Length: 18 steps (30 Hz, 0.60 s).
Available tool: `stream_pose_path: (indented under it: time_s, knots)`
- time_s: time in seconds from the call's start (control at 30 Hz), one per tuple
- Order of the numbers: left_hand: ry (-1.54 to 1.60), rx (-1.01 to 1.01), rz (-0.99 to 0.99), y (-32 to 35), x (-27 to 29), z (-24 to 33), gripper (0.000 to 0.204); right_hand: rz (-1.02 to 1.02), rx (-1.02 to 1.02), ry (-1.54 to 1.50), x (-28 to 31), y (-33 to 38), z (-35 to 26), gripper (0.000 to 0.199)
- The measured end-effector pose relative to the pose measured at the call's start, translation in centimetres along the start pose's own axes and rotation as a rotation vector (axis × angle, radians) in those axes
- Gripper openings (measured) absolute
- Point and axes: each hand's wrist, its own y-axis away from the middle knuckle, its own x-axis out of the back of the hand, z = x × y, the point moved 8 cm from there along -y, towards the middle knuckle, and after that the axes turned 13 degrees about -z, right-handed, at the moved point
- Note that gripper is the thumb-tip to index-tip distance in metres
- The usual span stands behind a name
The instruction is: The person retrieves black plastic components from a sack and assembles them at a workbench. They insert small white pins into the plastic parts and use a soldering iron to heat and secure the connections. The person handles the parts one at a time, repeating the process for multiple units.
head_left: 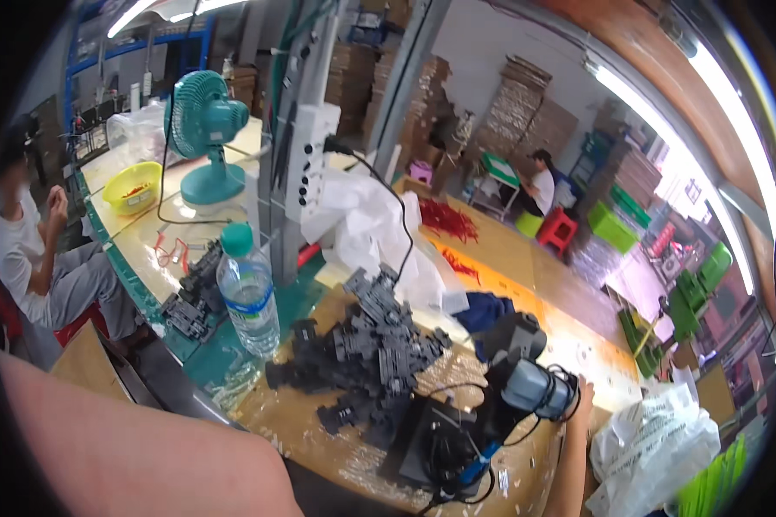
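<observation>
A grey-and-black handheld power tool [526,379] with a rounded metallic barrel sits upright near the right end of a cardboard-covered workbench [535,258], black cables looping from its base onto a flat black pad [422,444]. The person's right hand [583,398] rests against the tool's far side, only the fingertips showing past the barrel, so whether the fingers are curled round it or merely touching cannot be told. The right forearm [569,470] rises from the lower edge. The left forearm [138,448] fills the lower left corner, blurred and bare; its hand lies outside the picture.

Just left of the tool lies a heap of black moulded plastic parts [371,345], angular and matt, with a second smaller heap [190,297] farther left. Between them stands a clear plastic water bottle with a green cap [248,297], upright on a green mat. Behind it, a teal desk fan [203,129] faces the bench beside a yellow plastic bowl [134,185]. Crumpled white plastic sheeting [362,224] is bunched against a grey metal post, and a white printed bag [651,448] slumps at the lower right.

Stacked brown cartons line the back wall under strip lights. A seated person in a white shirt [26,250] works at left; another [539,185] sits far back.
</observation>
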Motion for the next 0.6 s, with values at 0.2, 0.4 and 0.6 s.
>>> stream_pose_path:
  time_s: [0.2, 0.4, 0.6]
  knots:
    - [-0.04, 0.047, 0.008, 0.3, 0.2, -1.2, 0.023, -0.023, -0.03, 0.036, -0.7, -0.5, -0.5, 0.012]
    - [-0.09, 0.031, 0.015, 0.4, 0.2, -1.4, 0.023, 0.184, 0.234, -0.05, -1.0, 0.5, -1.3, 0.013]
    - [-0.096, 0.033, 0.025, 0.3, 0.2, -1.9, 0.023, -0.054, 0.137, -0.218, 1.6, 1.0, -2.6, 0.01]
